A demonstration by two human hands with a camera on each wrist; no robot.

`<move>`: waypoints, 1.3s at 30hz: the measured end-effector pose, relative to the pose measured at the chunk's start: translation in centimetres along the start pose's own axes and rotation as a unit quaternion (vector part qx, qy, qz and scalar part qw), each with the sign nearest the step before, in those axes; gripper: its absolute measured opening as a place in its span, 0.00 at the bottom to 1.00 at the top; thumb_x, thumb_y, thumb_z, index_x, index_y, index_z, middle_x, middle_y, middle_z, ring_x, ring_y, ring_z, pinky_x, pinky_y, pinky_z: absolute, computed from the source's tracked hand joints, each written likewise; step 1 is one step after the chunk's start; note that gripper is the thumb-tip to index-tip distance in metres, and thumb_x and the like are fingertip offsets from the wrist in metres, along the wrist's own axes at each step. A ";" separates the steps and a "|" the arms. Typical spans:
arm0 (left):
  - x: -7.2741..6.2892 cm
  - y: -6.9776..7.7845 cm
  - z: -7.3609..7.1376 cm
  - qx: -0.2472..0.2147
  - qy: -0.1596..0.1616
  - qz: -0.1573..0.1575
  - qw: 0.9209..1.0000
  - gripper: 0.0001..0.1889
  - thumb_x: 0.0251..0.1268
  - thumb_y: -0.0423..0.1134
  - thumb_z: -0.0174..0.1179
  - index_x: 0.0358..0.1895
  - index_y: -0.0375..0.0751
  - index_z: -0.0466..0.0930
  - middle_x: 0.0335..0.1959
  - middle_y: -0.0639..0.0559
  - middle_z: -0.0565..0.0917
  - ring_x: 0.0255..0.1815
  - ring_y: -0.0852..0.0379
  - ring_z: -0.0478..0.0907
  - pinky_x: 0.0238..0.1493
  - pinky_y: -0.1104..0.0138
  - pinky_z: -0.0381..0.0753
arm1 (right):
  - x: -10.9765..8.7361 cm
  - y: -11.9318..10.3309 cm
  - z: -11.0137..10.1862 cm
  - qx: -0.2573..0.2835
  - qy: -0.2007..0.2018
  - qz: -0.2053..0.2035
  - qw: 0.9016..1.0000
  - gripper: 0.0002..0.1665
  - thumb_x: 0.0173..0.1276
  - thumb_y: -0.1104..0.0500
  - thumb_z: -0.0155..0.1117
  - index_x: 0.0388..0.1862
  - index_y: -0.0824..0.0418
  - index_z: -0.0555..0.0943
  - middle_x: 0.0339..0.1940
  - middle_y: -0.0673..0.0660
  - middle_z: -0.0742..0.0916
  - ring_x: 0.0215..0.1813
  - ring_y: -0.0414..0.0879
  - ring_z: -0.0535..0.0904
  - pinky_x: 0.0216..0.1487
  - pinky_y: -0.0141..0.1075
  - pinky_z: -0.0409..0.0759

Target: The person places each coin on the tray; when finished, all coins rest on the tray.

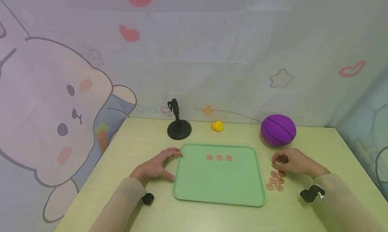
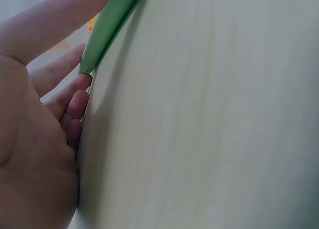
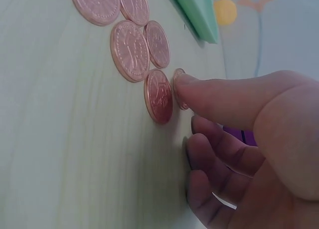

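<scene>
A light green tray [image 1: 218, 178] lies on the table, with three copper coins [image 1: 219, 157] in a row near its far edge. At the tray's left rim, my left hand [image 1: 156, 164] has its thumb and fingers spread apart and touching the edge; the tray's green side [image 2: 112, 29] shows by its fingers in the left wrist view. Right of the tray, my right hand [image 1: 292, 161] has thumb and forefinger at a copper coin [image 3: 179, 89], seemingly pinching it; the forefinger is hidden behind. Several more copper coins [image 3: 130, 50] lie flat beside that hand.
Behind the tray stand a black stand with a round base [image 1: 179, 129] and a small yellow object [image 1: 218, 126]. A purple ball [image 1: 278, 130] sits just beyond my right hand. A printed cloth [image 1: 194, 56] hangs behind the table.
</scene>
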State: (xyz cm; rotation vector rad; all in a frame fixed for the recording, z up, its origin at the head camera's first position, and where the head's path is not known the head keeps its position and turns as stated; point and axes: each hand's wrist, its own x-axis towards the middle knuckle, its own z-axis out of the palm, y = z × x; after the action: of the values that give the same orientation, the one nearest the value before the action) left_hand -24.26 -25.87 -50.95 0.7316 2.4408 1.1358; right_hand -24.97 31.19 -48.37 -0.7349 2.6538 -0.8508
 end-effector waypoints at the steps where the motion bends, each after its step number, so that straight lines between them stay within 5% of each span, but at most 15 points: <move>1: 0.0 0.0 0.0 -0.001 0.000 0.000 1.000 0.47 0.45 0.45 0.85 0.74 0.54 0.73 0.83 0.49 0.58 0.83 0.41 0.49 0.78 0.37 0.49 | 0.0 0.1 -0.1 0.002 -0.002 0.000 1.000 0.06 0.70 0.58 0.74 0.42 0.55 0.86 0.37 0.46 0.87 0.38 0.39 0.80 0.42 0.33 0.80; 39: -0.1 0.3 0.1 -0.022 0.001 -0.012 1.000 0.47 0.44 0.44 0.86 0.73 0.55 0.74 0.83 0.50 0.59 0.84 0.42 0.49 0.79 0.38 0.47 | 0.7 0.1 -0.2 0.030 -0.045 -0.014 0.998 0.09 0.65 0.66 0.73 0.40 0.56 0.82 0.34 0.48 0.79 0.36 0.39 0.73 0.38 0.32 0.73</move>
State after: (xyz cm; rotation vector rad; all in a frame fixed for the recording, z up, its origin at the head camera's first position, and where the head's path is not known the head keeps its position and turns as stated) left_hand -24.06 -25.73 -50.76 0.6855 2.4128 1.1773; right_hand -25.68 31.00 -48.36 -0.7784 2.5328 -0.8790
